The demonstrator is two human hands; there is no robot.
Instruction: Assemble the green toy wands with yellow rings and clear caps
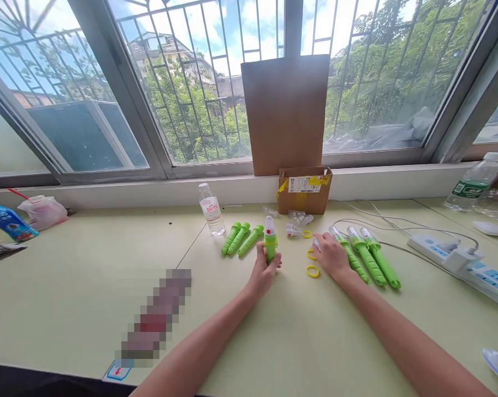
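"Where's the green stick [271, 251]?"
"Upright in the left hand [265, 270], fingers wrapped around it, between the desk's [290, 342] near and far edges."
"Handling?"
"Probably light, stiff, smooth plastic; grip below the ribbed collar [269, 241], sparing the pale tip [269, 223]."
"Right hand [332, 256]?"
"Half-curled beside round yellow rings [312, 271]; I can't tell what it holds."

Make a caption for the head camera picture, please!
Left hand grips an upright green stick, right hand beside yellow rings.

Pale green bench [67, 292] right up against a white sill [182, 193], big grey-framed windows [120, 82] above it, metal bars [252, 51] outside, trees [368, 71] behind, and tons of daylight.
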